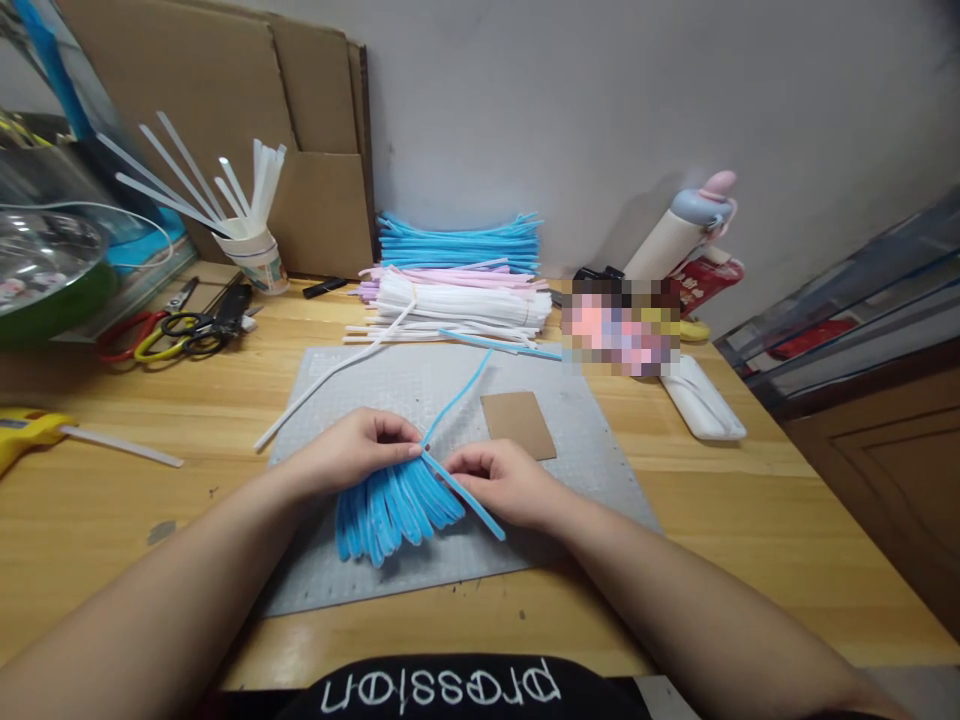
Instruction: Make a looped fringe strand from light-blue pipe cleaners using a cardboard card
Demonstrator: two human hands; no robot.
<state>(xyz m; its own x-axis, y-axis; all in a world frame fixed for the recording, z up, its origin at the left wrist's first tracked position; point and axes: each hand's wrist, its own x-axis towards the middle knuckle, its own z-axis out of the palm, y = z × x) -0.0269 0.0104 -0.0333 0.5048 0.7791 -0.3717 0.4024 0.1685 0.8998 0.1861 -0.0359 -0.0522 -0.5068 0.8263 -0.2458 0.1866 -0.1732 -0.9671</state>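
A fan of looped blue pipe cleaners (pixel 390 510) hangs between my hands, just over the grey cutting mat (pixel 540 560). My left hand (pixel 375 450) pinches its gathered top between thumb and fingers. One blue stem end rises up and away from that pinch; another slants down to the right. My right hand (pixel 502 480) has its fingers curled at the right side of the bundle, next to the slanting stem; what lies inside its grip is partly hidden. A square of brown cardboard (pixel 519 424) rests on the mat behind my right hand.
Bundles of blue (pixel 457 243) and white pipe cleaners (pixel 465 305) lie at the wall. To the left are scissors (pixel 161 330), a paper cup (pixel 255 258) of glue sticks and a yellow glue gun (pixel 30 432). A bottle (pixel 671 235) and white case (pixel 701 398) are on the right.
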